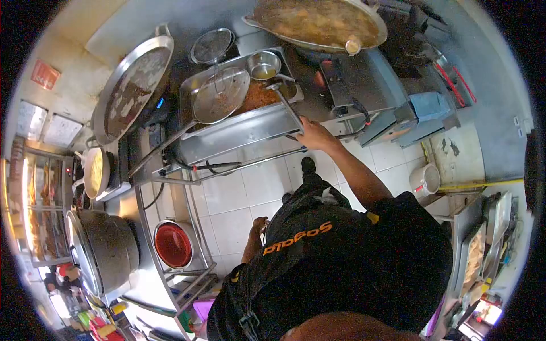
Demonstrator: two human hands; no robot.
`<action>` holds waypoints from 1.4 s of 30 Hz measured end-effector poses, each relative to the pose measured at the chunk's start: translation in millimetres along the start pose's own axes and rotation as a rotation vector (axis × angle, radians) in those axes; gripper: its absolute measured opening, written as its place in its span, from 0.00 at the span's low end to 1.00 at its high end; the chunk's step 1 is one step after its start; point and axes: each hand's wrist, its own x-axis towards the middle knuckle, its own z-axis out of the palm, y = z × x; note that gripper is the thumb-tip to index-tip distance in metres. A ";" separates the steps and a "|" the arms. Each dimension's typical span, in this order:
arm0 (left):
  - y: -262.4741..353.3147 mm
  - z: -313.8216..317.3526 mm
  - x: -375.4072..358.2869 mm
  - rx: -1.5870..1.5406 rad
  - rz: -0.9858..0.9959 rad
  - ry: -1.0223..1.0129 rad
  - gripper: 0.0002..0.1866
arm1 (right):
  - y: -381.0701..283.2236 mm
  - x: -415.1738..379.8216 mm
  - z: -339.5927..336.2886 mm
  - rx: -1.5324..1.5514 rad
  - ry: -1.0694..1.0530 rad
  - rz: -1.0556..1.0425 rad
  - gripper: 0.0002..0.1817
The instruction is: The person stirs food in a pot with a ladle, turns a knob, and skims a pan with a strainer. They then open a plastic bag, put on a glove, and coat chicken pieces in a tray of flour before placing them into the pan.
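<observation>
Up front, right hand [314, 136] grips the steel tray [239, 133] rim; left hand [254, 241] hangs, grip unclear

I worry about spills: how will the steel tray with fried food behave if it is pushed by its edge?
The steel tray looks stiff and probably heavy, loaded with food. The mesh skimmer and small bowl resting on it may slide. The right hand touches its corner.

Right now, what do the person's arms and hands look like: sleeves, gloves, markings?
Both hands are bare: right hand, left hand. No gloves, watch or rings visible. Forearms uncovered; short black sleeves. A black apron with orange lettering covers the front.
</observation>
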 end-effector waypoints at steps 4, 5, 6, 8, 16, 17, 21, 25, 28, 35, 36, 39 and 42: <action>-0.1 0.9 -5.1 -0.111 -0.065 0.049 0.11 | 2.2 -2.6 -7.4 0.033 -0.073 0.021 0.39; 1.4 2.1 -10.4 -0.143 -0.082 0.063 0.11 | 3.6 -2.8 -7.8 0.061 -0.056 0.002 0.40; 4.9 2.9 -15.0 -0.126 -0.088 0.074 0.12 | 6.4 -3.0 -8.5 0.088 -0.040 -0.019 0.40; 16.5 5.0 -22.5 -0.093 -0.103 0.094 0.12 | 11.7 -2.0 -8.8 0.109 -0.022 -0.022 0.42; 42.2 10.3 -63.9 -0.136 0.126 -0.013 0.13 | 25.5 -0.6 -17.3 0.099 0.014 -0.008 0.44; 46.5 10.5 -68.5 -0.145 0.138 -0.040 0.13 | 28.8 0.2 -16.5 0.090 0.030 0.008 0.44; 28.7 -5.8 -25.4 -0.202 -0.080 -0.055 0.14 | 34.4 -1.1 -19.0 0.130 0.029 0.070 0.44; 30.4 0.8 -35.3 -0.006 -0.002 0.006 0.14 | 42.0 -5.2 -25.5 0.141 0.024 0.104 0.44; 31.0 -2.5 -34.2 -0.103 -0.025 -0.056 0.14 | 53.0 -2.3 -22.4 0.100 0.025 0.106 0.44; 20.2 -19.6 -10.1 0.212 0.122 -0.100 0.15 | 93.1 1.5 -19.8 0.192 -0.152 0.127 0.26; 7.0 -22.0 -11.8 0.353 0.215 -0.100 0.15 | 117.6 10.4 -7.0 0.270 -0.270 0.212 0.23; 11.2 -4.6 -17.6 0.807 0.469 -0.131 0.16 | 219.5 50.4 42.1 0.294 -0.372 0.379 0.17; 31.1 10.2 -35.7 1.265 0.556 -0.152 0.17 | 262.1 51.2 61.3 0.897 -0.090 0.514 0.14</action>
